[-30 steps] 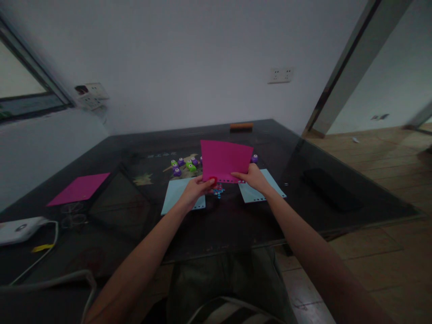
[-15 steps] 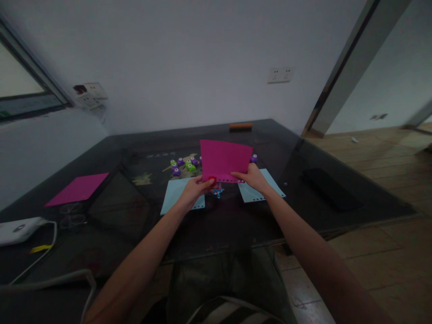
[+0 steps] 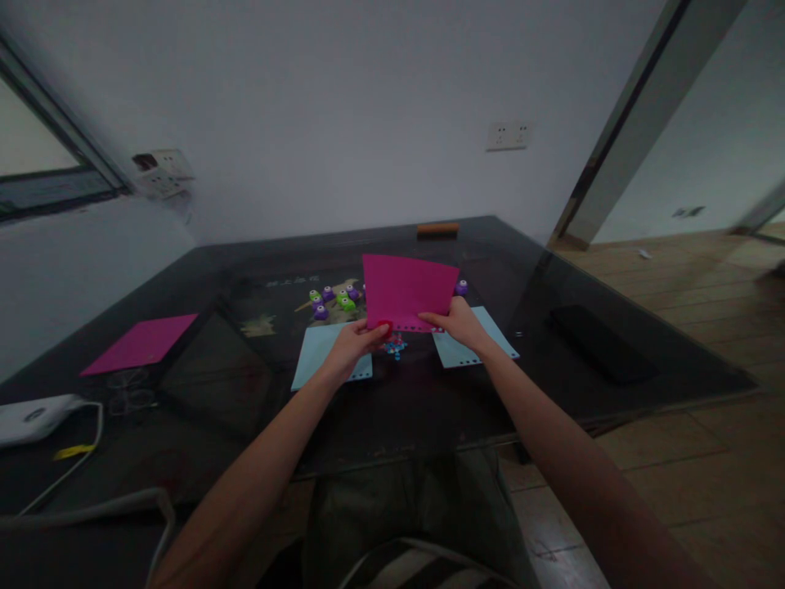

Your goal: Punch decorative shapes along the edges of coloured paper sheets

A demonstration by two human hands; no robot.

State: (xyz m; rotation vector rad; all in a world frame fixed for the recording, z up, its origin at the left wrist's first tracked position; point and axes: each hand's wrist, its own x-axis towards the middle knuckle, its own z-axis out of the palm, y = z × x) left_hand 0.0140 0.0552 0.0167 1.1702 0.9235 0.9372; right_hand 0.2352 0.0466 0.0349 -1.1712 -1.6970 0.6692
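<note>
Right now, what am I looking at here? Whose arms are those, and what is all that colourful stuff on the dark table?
There is no machine here. The picture comes from a camera worn on a person's head, looking forward and down, so the two bare arms belong to that person.

The left hand and the right hand hold up a bright pink sheet of paper by its bottom edge, which has a row of small holes. The left hand also pinches a small red punch tool at that edge.

Below lies a dark glass table. On it are two light blue paper sheets, a cluster of little purple and green punches, tiny coloured paper bits, and another pink sheet far to the left. A white box with a cable sits at the left edge.
</note>
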